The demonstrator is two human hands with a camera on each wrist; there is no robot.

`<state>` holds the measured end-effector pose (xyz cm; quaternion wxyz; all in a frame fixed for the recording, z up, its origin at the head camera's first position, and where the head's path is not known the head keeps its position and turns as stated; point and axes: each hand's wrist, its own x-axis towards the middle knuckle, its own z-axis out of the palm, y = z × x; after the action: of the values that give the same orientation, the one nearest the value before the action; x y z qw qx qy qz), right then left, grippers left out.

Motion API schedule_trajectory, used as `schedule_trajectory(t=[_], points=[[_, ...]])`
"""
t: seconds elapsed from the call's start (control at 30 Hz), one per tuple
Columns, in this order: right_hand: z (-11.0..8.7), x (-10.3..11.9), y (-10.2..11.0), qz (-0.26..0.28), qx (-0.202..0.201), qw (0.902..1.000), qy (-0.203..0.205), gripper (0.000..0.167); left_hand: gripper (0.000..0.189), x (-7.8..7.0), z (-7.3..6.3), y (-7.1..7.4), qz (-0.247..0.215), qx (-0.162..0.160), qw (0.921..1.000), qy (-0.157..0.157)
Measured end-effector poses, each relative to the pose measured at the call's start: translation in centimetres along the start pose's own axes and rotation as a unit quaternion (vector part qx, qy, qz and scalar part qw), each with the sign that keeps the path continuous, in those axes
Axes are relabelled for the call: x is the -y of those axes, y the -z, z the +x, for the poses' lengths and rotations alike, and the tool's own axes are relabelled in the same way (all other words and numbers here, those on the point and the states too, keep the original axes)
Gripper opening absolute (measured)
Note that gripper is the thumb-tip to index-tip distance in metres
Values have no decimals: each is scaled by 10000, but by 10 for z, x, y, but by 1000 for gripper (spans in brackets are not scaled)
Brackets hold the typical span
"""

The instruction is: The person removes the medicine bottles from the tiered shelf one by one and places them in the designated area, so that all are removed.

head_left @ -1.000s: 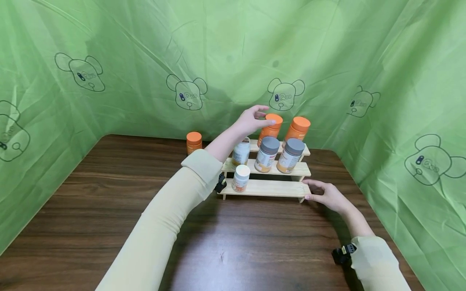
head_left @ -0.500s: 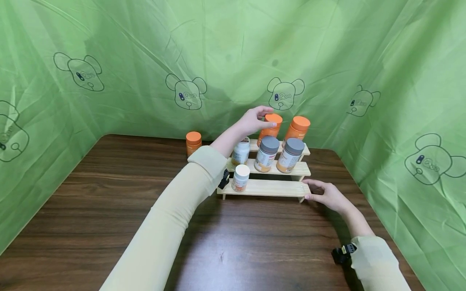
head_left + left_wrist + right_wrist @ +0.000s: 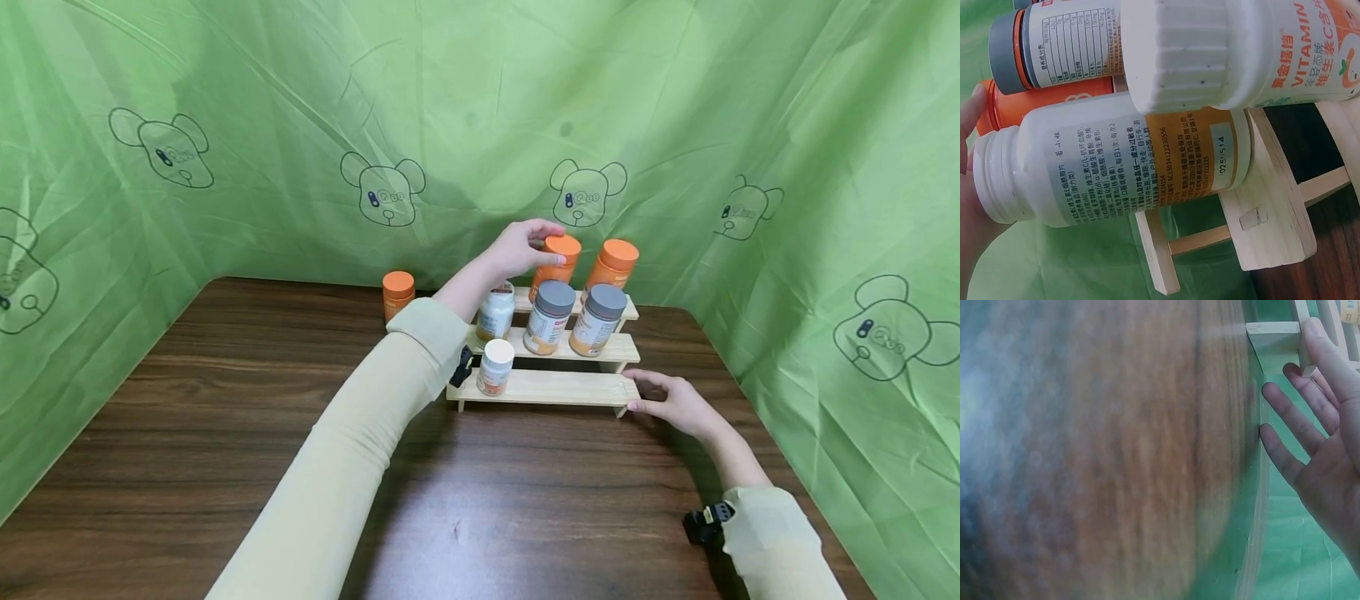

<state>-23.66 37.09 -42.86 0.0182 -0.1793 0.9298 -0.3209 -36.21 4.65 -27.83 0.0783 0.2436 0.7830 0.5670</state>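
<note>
At the back of a three-step wooden display rack (image 3: 570,388), my left hand (image 3: 519,250) grips an orange bottle (image 3: 553,273) around its cap, thumb in front and fingers behind. The bottle is upright on the top step. My right hand (image 3: 672,405) holds the right end of the bottom step, thumb at its front edge and fingers farther back; the right wrist view shows the other fingers (image 3: 1291,419) spread apart. A second orange bottle (image 3: 615,265) stands to the right. Two grey-capped bottles (image 3: 550,318) and a white bottle (image 3: 496,315) occupy the middle step.
A small white-capped bottle (image 3: 497,367) stands at the left of the bottom step. Another orange bottle (image 3: 398,295) is on the dark wooden table (image 3: 225,400), left of the rack. Green cloth (image 3: 480,100) hangs behind and at both sides.
My left hand has moved slightly right and closed around the orange bottle's cap. The bottle has shifted slightly left. My right hand stays at the rack's end.
</note>
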Motion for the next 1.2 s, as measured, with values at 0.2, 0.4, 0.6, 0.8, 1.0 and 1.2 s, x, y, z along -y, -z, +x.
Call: schedule_trajectory(t=[0.2, 0.4, 0.6, 0.8, 1.0, 1.2], points=[[-3, 17, 2, -10, -49, 10000, -7, 51, 47, -1, -3, 0, 5, -75, 9999, -74], [1, -5, -1, -39, -44, 10000, -25, 52, 44, 2, -2, 3, -174, -441, 9988, -107], [2, -17, -3, -25, -52, 9999, -87, 53, 47, 5, -2, 8, -381, -715, 9965, -202], [1, -15, -3, -62, -5, 9999, -146, 54, 47, 4, -7, 14, -365, -1088, 9928, -329], [0, -15, -3, 37, 17, 9999, -94, 53, 45, 1, -12, 18, -329, -1421, 9881, -480], [1, -16, -3, 42, -41, 10000, -60, 53, 45, -3, -15, 24, -254, -1562, 9858, -559]])
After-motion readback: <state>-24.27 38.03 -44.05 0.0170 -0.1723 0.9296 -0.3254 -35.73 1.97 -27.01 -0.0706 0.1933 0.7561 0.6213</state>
